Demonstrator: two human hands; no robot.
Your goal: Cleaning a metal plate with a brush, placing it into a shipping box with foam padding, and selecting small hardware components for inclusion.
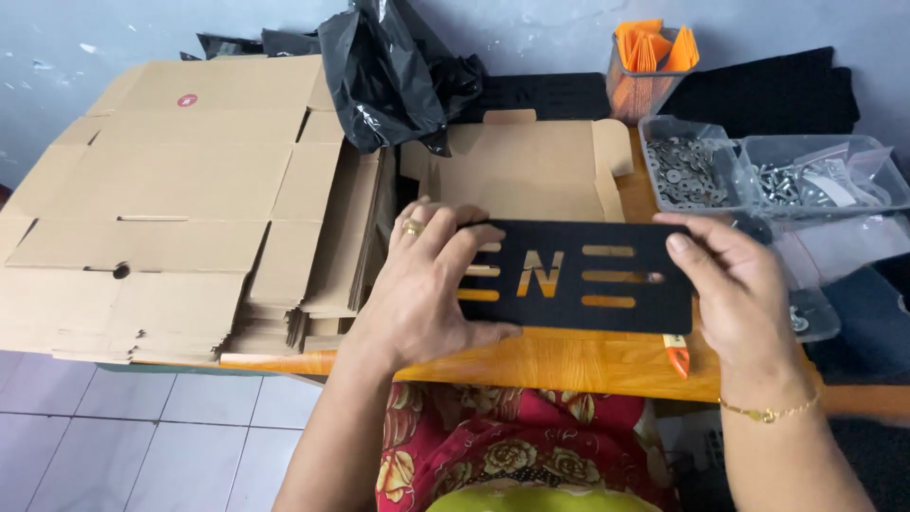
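1. Floral red fabric [512,441] on the person's lap is showing nearest the camera, cut off by the bottom edge.
2. Both hands are holding a black flat plate [583,277] level above the orange bench [569,365]; the left hand [427,284] is clamping its left end, fingers spread over the top and hiding part of the slots there, while the right hand [739,289] is gripping the right end, thumb on top.
3. Slots and a letter-shaped opening are cutting through the plate, the bench colour showing through them.
4. An orange-handled tool [677,355] is peeking out under the plate, mostly hidden.
5. Right of the plate, two clear plastic tubs are sitting side by side: the nearer tub [684,171] is holding flat metal washers, the further tub [820,175] is holding screws and small clear bags, its contents being hard to make out.
6. A mesh cup [649,71] behind them is holding orange folded pieces.
7. Flattened cardboard boxes [180,199] are lying stacked on the left, a black plastic bag [393,71] covering their far corner.
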